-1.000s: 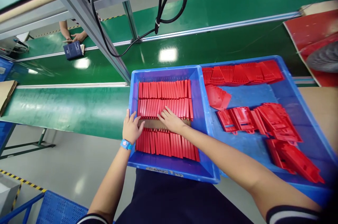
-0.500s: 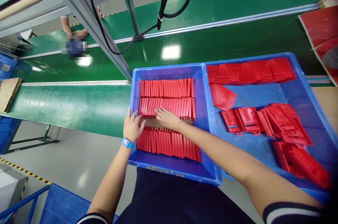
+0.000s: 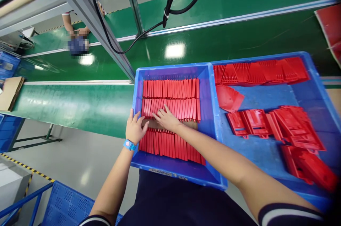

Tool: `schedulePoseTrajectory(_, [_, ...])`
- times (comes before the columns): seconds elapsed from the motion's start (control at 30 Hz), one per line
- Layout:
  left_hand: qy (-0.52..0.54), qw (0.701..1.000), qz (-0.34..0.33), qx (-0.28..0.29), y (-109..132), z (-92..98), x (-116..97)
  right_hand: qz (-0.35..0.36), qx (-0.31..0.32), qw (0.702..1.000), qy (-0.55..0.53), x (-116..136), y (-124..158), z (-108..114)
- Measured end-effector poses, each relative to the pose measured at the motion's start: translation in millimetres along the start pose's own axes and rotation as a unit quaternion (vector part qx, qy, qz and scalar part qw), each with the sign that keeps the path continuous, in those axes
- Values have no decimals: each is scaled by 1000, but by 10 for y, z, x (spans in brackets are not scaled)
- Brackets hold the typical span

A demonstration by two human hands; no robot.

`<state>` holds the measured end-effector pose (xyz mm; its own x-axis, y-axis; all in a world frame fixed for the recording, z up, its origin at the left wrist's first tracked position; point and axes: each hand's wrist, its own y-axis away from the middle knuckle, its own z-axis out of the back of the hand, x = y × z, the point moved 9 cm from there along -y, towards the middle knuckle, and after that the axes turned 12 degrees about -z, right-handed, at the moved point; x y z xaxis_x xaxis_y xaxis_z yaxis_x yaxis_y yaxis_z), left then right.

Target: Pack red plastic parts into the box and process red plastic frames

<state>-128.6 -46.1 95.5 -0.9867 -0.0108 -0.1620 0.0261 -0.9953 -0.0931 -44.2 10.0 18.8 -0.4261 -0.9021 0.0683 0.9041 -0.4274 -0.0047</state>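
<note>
A blue plastic bin in front of me holds three rows of thin red plastic parts, packed upright side by side. A strip of brown cardboard shows between the middle and nearest rows. My left hand, with a light blue watch on its wrist, rests over the bin's left wall, fingers apart and holding nothing. My right hand lies over the middle row and the cardboard strip. Its fingers are spread on the near edges of the red parts, and none is lifted.
To the right, a larger blue bin carries fanned red parts and loose stacks. Behind runs a green conveyor. A black cable hangs from a metal frame. Another person's hands work at far left.
My right hand has shifted slightly left along the middle row, and its fingers have spread more. My left hand stays at the bin's left wall. The view has moved a little.
</note>
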Motion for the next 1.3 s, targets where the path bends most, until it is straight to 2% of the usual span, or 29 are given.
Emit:
schedulePoseTrajectory(0.33, [11, 1000, 7, -6, -8, 32, 2, 57, 5, 998, -32, 115, -150, -101])
schedulePoseTrajectory(0.87, [18, 1000, 20, -11, -19, 39, 55, -23, -4, 996, -82, 256, -480, -25])
schedulePoseTrajectory(1.0, [6, 999, 24, -21, 18, 73, 16, -56, -18, 993, -105, 228, -573, 80])
schedulePoseTrajectory(1.1, [-6, 999, 32, -42, -17, 70, -75, -122, -43, 984, -120, 27, -525, 222])
schedulePoseTrajectory(1.17, [-3, 999, 22, -44, -141, -32, -164, -218, -71, 966, -121, -281, -354, 294])
schedulePoseTrajectory(1.3, [12, 1000, 1, -14, -578, -473, -278, -460, -117, 875, -97, -1044, 329, 225])
